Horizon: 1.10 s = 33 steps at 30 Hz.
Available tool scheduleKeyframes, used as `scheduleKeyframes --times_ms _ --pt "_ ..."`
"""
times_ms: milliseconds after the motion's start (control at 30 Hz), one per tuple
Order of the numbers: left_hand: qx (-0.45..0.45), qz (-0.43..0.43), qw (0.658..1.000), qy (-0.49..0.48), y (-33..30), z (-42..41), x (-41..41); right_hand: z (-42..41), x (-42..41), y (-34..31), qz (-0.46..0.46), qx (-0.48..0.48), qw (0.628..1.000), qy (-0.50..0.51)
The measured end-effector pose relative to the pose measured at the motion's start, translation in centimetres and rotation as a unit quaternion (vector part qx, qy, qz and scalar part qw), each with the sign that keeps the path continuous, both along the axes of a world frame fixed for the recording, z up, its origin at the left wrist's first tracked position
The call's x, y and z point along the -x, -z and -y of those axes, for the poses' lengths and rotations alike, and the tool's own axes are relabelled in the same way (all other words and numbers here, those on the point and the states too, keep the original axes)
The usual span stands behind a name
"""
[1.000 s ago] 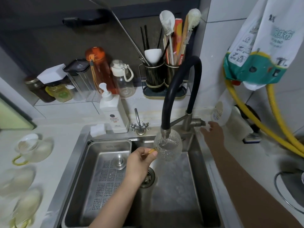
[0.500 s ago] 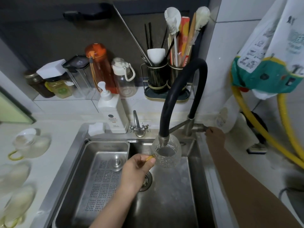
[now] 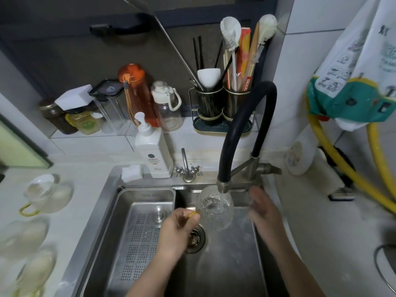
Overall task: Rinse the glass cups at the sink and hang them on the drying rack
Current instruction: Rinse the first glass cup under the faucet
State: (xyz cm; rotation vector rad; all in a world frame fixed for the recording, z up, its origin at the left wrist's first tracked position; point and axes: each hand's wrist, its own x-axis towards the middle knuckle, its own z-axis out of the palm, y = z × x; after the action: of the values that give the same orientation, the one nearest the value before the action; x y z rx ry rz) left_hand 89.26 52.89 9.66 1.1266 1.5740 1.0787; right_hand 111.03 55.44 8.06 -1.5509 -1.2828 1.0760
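Steel sink (image 3: 231,273) across lower centre of frame, perforated tray (image 3: 139,243) in its left half, drain (image 3: 196,239) mid-basin. White counter (image 3: 85,202) wrapping left and right sides. Black hose tap (image 3: 240,129) arching from right of centre down to a nozzle just above the basin. Yellow hoses (image 3: 342,168) and a printed bag (image 3: 353,82) at right edge. Ledge at upper centre: utensil holders (image 3: 222,103), orange bottle (image 3: 137,93), clear bottle (image 3: 167,108), jars (image 3: 68,118). Soap pump bottle (image 3: 153,153) behind sink, small tap (image 3: 187,168) beside it. More glass cups (image 3: 42,196) lying on counter, left edge, some with yellow handles. Glass cup (image 3: 215,209) directly under the nozzle, over the basin, mouth tilted up toward it. Left hand (image 3: 177,230) at lower centre, fingers pinching the cup's yellow handle (image 3: 192,214). Right hand (image 3: 263,211) just right of the cup, blurred, fingers extended and loose, holding nothing; touching cup or not: cannot tell.
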Motion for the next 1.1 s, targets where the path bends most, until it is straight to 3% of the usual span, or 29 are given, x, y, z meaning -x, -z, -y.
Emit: scheduleKeyframes --times_ms 67,133,367,567,700,867,1100 --pt "0.001 -0.003 1.000 0.021 0.0 0.2 0.9 1.8 1.8 -0.2 -0.052 0.057 0.988 -0.132" --pt "-0.002 -0.011 0.998 0.060 -0.1 0.2 1.5 2.2 3.0 -0.4 -0.034 0.084 0.977 -0.193" --pt "-0.011 -0.062 0.985 0.160 1.0 0.7 1.3 4.7 3.9 -1.4 0.015 0.036 0.992 -0.118" --pt "-0.050 -0.038 0.990 0.127 -0.6 -0.9 2.6 2.7 5.7 -4.6 -0.039 -0.011 0.991 -0.131" --pt "-0.053 -0.034 0.980 0.187 -1.1 -1.8 0.5 1.9 4.4 -2.5 -0.041 0.005 0.996 -0.074" --pt "-0.039 -0.002 0.985 0.166 -0.3 -1.6 1.6 2.8 5.7 -3.2 -0.005 -0.005 0.997 -0.074" --pt "-0.057 -0.057 0.976 0.201 0.1 -1.4 0.2 3.9 4.5 -2.6 0.006 0.001 0.999 -0.047"
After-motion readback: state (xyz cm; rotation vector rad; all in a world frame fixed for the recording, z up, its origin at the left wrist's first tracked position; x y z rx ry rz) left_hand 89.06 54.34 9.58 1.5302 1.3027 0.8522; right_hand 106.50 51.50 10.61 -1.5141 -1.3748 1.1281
